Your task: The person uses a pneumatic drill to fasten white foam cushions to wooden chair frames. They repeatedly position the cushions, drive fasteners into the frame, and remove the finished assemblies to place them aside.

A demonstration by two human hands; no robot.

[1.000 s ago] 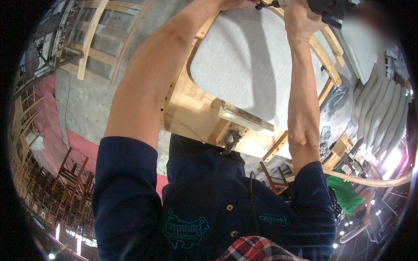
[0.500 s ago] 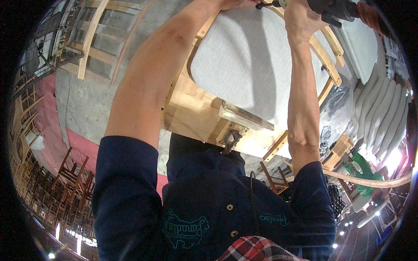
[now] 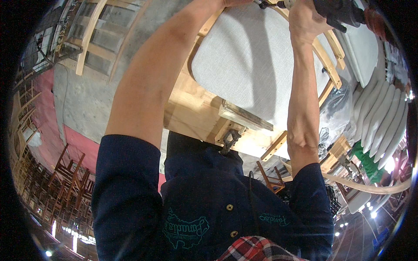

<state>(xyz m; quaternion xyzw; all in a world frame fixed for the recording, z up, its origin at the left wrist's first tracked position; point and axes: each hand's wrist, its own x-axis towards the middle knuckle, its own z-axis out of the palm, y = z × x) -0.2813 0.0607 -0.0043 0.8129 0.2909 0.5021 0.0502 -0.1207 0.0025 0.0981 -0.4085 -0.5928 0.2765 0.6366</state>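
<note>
My right hand, at the top edge, is closed around a black power drill whose chuck end points left. My left hand is mostly cut off by the top edge. It lies close to the drill's tip, and its fingers are too hidden to read. Below both hands a light grey fabric-covered pad lies on a wooden bench. A curved wooden frame piece with holes runs along the pad's right side, partly behind my right forearm.
A wooden block and a dark metal clamp-like fitting are at the bench's near edge. Several pale curved pads stand stacked at right, beside clear plastic wrap. Wooden slats and brown chair frames are at left.
My right hand and the drill have shifted slightly to the right. The left hand stays near the drill's tip, and the surroundings shift a little with the view.
</note>
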